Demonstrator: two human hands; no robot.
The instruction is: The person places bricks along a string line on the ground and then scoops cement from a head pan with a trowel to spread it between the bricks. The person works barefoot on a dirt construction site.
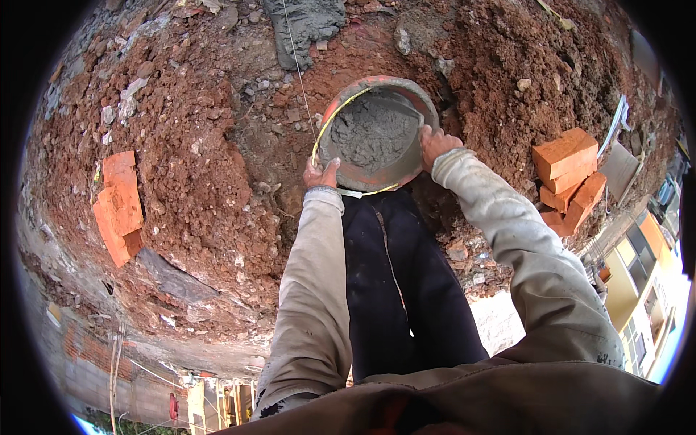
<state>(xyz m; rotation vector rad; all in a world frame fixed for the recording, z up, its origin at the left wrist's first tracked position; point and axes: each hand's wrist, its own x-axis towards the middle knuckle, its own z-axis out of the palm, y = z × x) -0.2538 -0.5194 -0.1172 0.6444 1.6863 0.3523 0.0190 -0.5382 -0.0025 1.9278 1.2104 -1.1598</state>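
A round orange-rimmed basin [382,181] is held in front of my legs, its walls smeared grey. Wet grey mortar [371,132] fills much of its inside. My left hand [321,174] grips the lower left rim, thumb on top and the other fingers mostly hidden. At the right side my right hand [439,147] is closed on the rim. Next to its fingers, a flat grey edge stands out of the mortar; whether it is a trowel blade I cannot tell. A yellow band [335,114] runs along the rim's left side.
Rough red soil with stones surrounds me. Orange bricks [119,206] lie at the left, and more bricks [569,174] are piled at the right. A thin string [296,58] stretches down toward the basin from a grey mortar patch [308,29] at the far side.
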